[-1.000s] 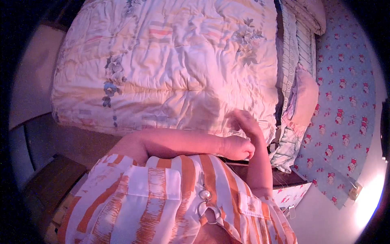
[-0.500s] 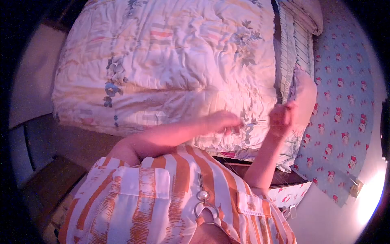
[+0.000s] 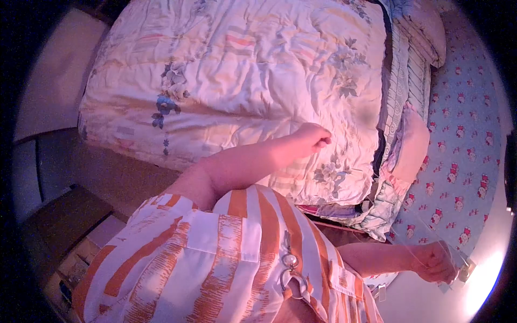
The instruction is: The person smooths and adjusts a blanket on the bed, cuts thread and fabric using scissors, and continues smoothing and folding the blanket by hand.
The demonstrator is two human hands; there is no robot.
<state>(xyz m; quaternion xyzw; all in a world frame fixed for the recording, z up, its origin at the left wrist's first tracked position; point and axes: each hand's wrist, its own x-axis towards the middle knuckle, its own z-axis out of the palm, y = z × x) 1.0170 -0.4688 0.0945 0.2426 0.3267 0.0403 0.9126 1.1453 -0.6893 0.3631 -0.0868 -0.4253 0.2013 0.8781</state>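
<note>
Quilt [image 3: 242, 89] front and centre, white and flower-printed, and it is spread from nine o'clock, over the top, round to almost four, rumpled all over! Grey-blue blooms are picked out at ten o'clock and again between one and two.

Over to the left hand [image 3: 312, 138], just off centre towards two o'clock: it is held above the quilt's near part, fingers curled in and drawn narrow. Whether anything is pinched there cannot be told, nor whether the cloth is being touched.

And out wide at four o'clock, the right hand [image 3: 437, 262]! It is stretched clear of the quilt, closed into a loose fist, its contents hidden. Thin pale lines are glimpsed close by, though whether they are gripped cannot be made out. Just beyond the knuckles a small yellowish fitting [image 3: 467, 268] is caught in the glare of a bright light [image 3: 491, 274].

Round to three o'clock, where a pink pillow [image 3: 414, 141] is propped beside the quilt, with a blue cartoon-print sheet [image 3: 463, 145] stretched behind it. Folded bedding [image 3: 417, 32] is piled between one and two.

Between eight and nine, dark brown furniture [image 3: 59, 220] is half lost in shadow, while six o'clock is filled by an orange-and-white striped garment [image 3: 215, 269], a metal ring [image 3: 282, 288] and a pearly bead [image 3: 290, 261] being shown on its front
</note>
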